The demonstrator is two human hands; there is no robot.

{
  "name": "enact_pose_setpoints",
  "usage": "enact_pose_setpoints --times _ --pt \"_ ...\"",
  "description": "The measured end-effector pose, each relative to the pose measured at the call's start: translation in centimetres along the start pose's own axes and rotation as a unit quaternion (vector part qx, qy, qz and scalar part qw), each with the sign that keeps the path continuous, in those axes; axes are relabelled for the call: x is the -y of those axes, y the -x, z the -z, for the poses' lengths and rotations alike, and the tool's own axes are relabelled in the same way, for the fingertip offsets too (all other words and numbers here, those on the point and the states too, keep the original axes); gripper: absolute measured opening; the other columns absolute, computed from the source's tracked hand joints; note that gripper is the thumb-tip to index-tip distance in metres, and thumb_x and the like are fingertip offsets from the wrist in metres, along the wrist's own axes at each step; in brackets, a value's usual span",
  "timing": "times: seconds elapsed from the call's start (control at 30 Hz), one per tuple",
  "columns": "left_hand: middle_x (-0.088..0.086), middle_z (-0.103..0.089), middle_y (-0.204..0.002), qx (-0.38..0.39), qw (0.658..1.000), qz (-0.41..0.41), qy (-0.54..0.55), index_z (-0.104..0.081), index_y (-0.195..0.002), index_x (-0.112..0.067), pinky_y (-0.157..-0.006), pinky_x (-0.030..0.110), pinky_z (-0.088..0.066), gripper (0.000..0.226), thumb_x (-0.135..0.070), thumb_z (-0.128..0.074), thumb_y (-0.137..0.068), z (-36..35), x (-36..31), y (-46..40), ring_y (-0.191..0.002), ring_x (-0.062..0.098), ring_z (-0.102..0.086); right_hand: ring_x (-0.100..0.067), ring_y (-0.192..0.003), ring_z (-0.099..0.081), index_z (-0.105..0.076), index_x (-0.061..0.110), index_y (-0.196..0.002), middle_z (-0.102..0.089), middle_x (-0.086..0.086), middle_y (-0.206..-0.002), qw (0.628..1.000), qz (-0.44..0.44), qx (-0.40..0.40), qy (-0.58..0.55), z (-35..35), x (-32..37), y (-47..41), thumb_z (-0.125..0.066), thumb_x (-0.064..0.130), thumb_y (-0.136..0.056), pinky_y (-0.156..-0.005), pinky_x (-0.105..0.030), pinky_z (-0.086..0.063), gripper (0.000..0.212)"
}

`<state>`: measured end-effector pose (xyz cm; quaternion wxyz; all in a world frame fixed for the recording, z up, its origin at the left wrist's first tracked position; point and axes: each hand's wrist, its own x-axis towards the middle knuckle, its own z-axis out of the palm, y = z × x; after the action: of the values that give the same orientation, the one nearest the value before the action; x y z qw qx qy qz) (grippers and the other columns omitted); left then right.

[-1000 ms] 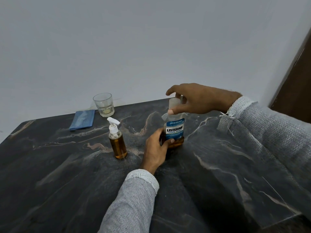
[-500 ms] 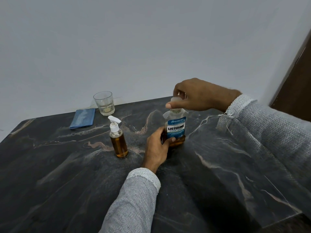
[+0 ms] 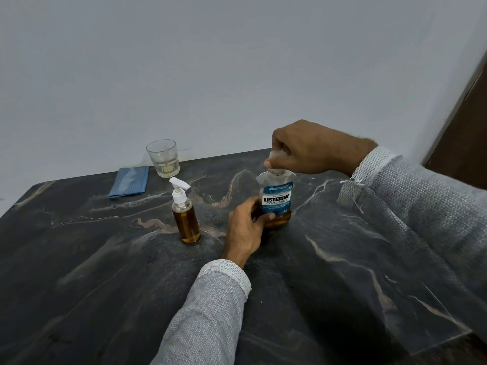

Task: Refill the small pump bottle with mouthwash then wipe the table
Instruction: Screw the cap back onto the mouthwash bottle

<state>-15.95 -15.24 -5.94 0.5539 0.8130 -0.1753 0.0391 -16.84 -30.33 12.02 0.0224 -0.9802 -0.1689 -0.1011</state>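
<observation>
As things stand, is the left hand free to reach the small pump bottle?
Probably not yet: the left hand is gripping the mouthwash bottle. The pump bottle stands close beside it with nothing between, so releasing should suffice.

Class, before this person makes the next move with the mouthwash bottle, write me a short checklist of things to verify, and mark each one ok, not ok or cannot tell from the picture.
1. Mouthwash bottle upright on the table: ok.
2. Left hand steadies the bottle's lower body: ok.
3. Right hand grips the cap: ok.
4. Cap fully screwed on or loose: cannot tell, the fingers cover it.
5. Small pump bottle has its pump head on and amber liquid nearly to the shoulder: ok.
6. Blue cloth ready for wiping, folded beside the glass: ok.
</observation>
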Motion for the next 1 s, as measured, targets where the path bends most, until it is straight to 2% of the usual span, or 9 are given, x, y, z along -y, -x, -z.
enact_pose_setpoints --times 0.13,0.2,0.4,0.53,0.6,0.7,0.83,0.9,1.0 --pt "-0.005 -0.065 -0.125 0.001 1.0 -0.001 0.012 -0.06 -0.123 -0.023 -0.088 0.008 -0.044 0.043 -0.017 -0.073 -0.083 0.0 0.1 0.0 -0.112 -0.001 -0.056 -0.015 -0.085 -0.054 -0.056 0.014 -0.113 -0.056 0.006 -0.094 0.998 0.032 0.052 -0.026 0.2 -0.4 0.5 -0.055 0.043 -0.093 -0.071 -0.028 -0.04 0.035" --pt "-0.005 -0.066 -0.125 -0.001 1.0 -0.002 0.01 -0.06 -0.123 -0.023 -0.093 0.015 -0.046 0.043 -0.017 -0.074 -0.082 -0.1 0.1 -0.1 -0.112 -0.001 -0.056 -0.013 -0.079 -0.051 -0.054 0.013 -0.112 -0.055 0.005 -0.091 0.998 0.02 0.036 -0.037 -0.2 -0.5 0.7 -0.053 0.044 -0.094 -0.068 -0.027 -0.037 0.036" --pt "-0.006 -0.066 -0.123 -0.01 1.0 0.003 0.003 -0.06 -0.123 -0.023 -0.092 0.016 -0.045 0.043 -0.018 -0.073 -0.082 -0.2 0.0 -0.1 -0.107 -0.003 -0.055 -0.022 -0.077 -0.054 -0.052 0.011 -0.1 -0.059 -0.006 -0.088 0.997 -0.046 -0.063 -0.008 -2.4 0.4 1.4 -0.044 0.061 -0.092 -0.066 -0.037 -0.045 0.051" --pt "-0.006 -0.066 -0.124 -0.006 1.0 0.006 0.004 -0.06 -0.122 -0.023 -0.094 0.018 -0.046 0.042 -0.018 -0.073 -0.082 -0.1 0.1 -0.2 -0.11 -0.002 -0.055 -0.021 -0.092 -0.058 -0.05 0.014 -0.125 -0.064 -0.006 -0.109 0.998 -0.045 -0.013 -0.039 -1.9 0.3 1.4 -0.046 0.061 -0.091 -0.08 -0.041 -0.051 0.059" --pt "-0.005 -0.065 -0.125 -0.005 1.0 0.006 0.001 -0.059 -0.123 -0.022 -0.095 0.02 -0.046 0.044 -0.019 -0.074 -0.082 -0.1 0.2 -0.2 -0.113 0.001 -0.055 -0.019 -0.093 -0.057 -0.043 0.017 -0.133 -0.064 -0.007 -0.114 0.995 -0.027 0.02 -0.097 -1.4 0.0 1.4 -0.047 0.051 -0.095 -0.078 -0.033 -0.047 0.051" --pt "-0.003 -0.065 -0.126 -0.011 1.0 0.003 -0.004 -0.059 -0.123 -0.022 -0.099 0.027 -0.049 0.045 -0.019 -0.075 -0.081 -0.2 0.2 -0.2 -0.116 0.006 -0.058 -0.017 -0.086 -0.054 -0.047 0.015 -0.12 -0.064 -0.008 -0.107 0.994 -0.005 0.019 -0.107 -1.4 -0.2 1.4 -0.047 0.041 -0.098 -0.07 -0.03 -0.042 0.034" --pt "-0.003 -0.065 -0.127 -0.015 1.0 0.008 -0.001 -0.059 -0.125 -0.022 -0.098 0.026 -0.047 0.046 -0.019 -0.074 -0.082 -0.4 0.2 -0.2 -0.117 0.008 -0.057 -0.021 -0.08 -0.057 -0.046 0.011 -0.106 -0.063 -0.007 -0.093 0.993 -0.044 -0.049 -0.093 -2.9 0.4 1.3 -0.046 0.049 -0.096 -0.066 -0.037 -0.047 0.04" --pt "-0.003 -0.065 -0.126 -0.01 1.0 0.011 0.004 -0.059 -0.125 -0.022 -0.099 0.027 -0.048 0.046 -0.017 -0.074 -0.081 -0.4 0.2 -0.3 -0.116 0.006 -0.057 -0.019 -0.078 -0.055 -0.048 0.01 -0.108 -0.06 -0.003 -0.089 0.991 -0.045 -0.101 -0.081 -3.5 0.4 1.5 -0.047 0.053 -0.095 -0.063 -0.031 -0.043 0.044" --pt "-0.003 -0.066 -0.124 -0.001 1.0 0.012 0.016 -0.059 -0.123 -0.021 -0.097 0.023 -0.049 0.046 -0.016 -0.075 -0.081 -0.2 0.2 -0.4 -0.112 0.003 -0.058 -0.012 -0.077 -0.053 -0.051 0.011 -0.118 -0.056 0.005 -0.09 0.991 -0.026 -0.085 -0.1 -3.4 -0.1 1.7 -0.048 0.053 -0.094 -0.06 -0.023 -0.039 0.048"
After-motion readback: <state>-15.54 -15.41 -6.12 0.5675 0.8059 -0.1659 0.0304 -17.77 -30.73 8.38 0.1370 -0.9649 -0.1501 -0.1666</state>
